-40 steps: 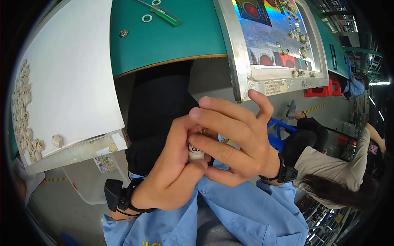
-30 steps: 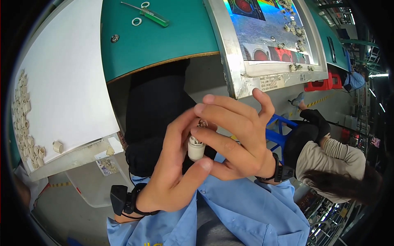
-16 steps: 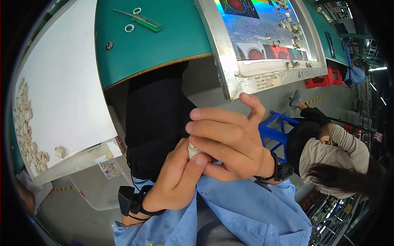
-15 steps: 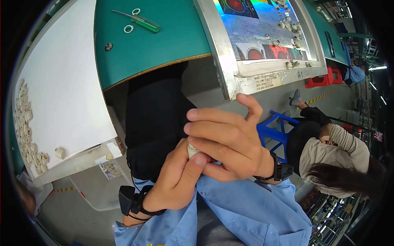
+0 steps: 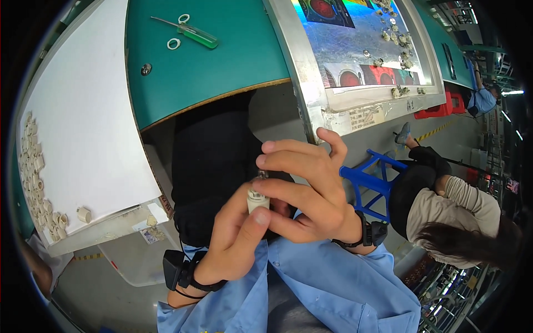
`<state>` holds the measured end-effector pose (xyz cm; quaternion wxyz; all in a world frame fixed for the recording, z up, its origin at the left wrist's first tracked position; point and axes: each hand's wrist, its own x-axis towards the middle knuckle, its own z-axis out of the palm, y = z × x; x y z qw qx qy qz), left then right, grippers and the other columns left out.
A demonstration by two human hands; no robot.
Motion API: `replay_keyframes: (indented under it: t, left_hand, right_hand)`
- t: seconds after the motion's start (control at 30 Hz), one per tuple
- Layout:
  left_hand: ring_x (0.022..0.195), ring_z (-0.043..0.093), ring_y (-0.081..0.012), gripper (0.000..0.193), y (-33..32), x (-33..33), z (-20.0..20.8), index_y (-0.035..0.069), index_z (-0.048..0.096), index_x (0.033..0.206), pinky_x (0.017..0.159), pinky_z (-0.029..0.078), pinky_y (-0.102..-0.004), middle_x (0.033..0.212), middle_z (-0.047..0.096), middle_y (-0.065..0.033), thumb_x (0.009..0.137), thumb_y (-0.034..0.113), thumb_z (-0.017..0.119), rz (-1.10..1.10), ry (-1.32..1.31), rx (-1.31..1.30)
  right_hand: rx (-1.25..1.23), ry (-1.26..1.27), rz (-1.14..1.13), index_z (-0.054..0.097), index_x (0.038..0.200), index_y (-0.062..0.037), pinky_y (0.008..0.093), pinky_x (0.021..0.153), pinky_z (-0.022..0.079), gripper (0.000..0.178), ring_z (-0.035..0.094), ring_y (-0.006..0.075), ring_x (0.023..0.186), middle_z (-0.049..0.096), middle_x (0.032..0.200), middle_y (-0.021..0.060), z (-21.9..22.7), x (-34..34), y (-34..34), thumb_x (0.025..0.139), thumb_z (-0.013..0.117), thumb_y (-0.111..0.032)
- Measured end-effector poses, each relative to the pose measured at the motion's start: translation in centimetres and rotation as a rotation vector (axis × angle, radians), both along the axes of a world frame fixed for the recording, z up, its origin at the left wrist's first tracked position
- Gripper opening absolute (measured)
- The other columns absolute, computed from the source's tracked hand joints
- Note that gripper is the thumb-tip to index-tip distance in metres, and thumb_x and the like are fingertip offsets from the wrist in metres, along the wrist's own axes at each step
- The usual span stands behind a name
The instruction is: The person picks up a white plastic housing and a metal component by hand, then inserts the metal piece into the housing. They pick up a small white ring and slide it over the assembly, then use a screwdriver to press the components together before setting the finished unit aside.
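Note:
Over my lap, a small cream cylindrical part [image 5: 258, 203] with a shiny metal-looking upper end stands roughly upright between my hands. My left hand [image 5: 234, 238] is closed round its lower body, thumb pressed against the near side. Curled about its upper end is my right hand [image 5: 311, 188], whose index fingertip touches the shiny portion; the little finger sticks up. A glinting tip [image 5: 261, 173] shows just above that fingertip. My right fingers hide part of the piece, so its exact shape is unclear.
A white board [image 5: 83, 111] at left carries several cream rings [image 5: 39, 183]. On the green table [image 5: 222, 61] lie a green-handled screwdriver [image 5: 200, 37], white rings [image 5: 174, 44] and a metal disc [image 5: 146, 69]. A metal-framed tray [image 5: 344, 44] holds small parts. A person [image 5: 449, 222] sits at right near a blue stool [image 5: 366, 180].
My right fingers have shifted up and slightly left, exposing the shiny upper end of the cream part. My left hand keeps its grip with little movement.

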<state>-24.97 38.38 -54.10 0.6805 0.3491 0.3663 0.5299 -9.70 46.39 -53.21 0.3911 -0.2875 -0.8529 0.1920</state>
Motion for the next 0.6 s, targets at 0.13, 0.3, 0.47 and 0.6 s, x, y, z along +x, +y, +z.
replay_keyframes:
  t: [0.13,0.3,0.47,0.6]
  left_hand:
    - [0.097,0.057,-0.0156,0.034,0.6,-0.6,-1.7,-0.003,0.054,0.116,0.088,0.046,-0.0287,0.106,0.060,-0.0078,0.107,0.028,0.045,0.076,-0.098,-0.107]
    - [0.105,0.056,-0.0166,0.040,2.4,-1.7,-3.2,-0.003,0.055,0.117,0.095,0.044,-0.0316,0.112,0.060,-0.0089,0.108,0.034,0.043,0.171,-0.319,-0.213]
    - [0.109,0.054,-0.0204,0.046,4.8,-2.7,-6.0,-0.002,0.054,0.113,0.098,0.042,-0.0349,0.111,0.057,-0.0115,0.109,0.039,0.035,0.257,-0.567,-0.345]
    - [0.104,0.054,-0.0255,0.048,8.6,-4.1,-8.9,0.003,0.050,0.102,0.097,0.042,-0.0380,0.106,0.055,-0.0106,0.109,0.044,0.026,0.072,-0.669,-0.109]
  right_hand:
    - [-0.091,-0.034,-0.015,0.072,0.100,-0.0065,0.0447,0.111,0.024,0.032,0.069,0.0284,0.101,0.069,0.108,0.0122,-1.6,-1.2,0.3,0.071,0.078,-0.016]
    - [-0.007,-0.121,-0.130,0.072,0.102,-0.0038,0.0396,0.102,0.035,0.035,0.068,0.0282,0.097,0.069,0.109,0.0144,-3.6,-3.6,0.6,0.070,0.078,-0.015]
    - [-0.045,0.117,-0.166,0.068,0.109,0.0020,0.0355,0.087,0.048,0.041,0.067,0.0292,0.093,0.068,0.108,0.0190,-7.1,-6.9,3.0,0.070,0.080,-0.007]
    - [-0.205,0.247,-0.181,0.064,0.111,0.0049,0.0339,0.077,0.053,0.046,0.068,0.0301,0.089,0.068,0.105,0.0212,-9.9,-7.9,5.6,0.071,0.083,-0.005]
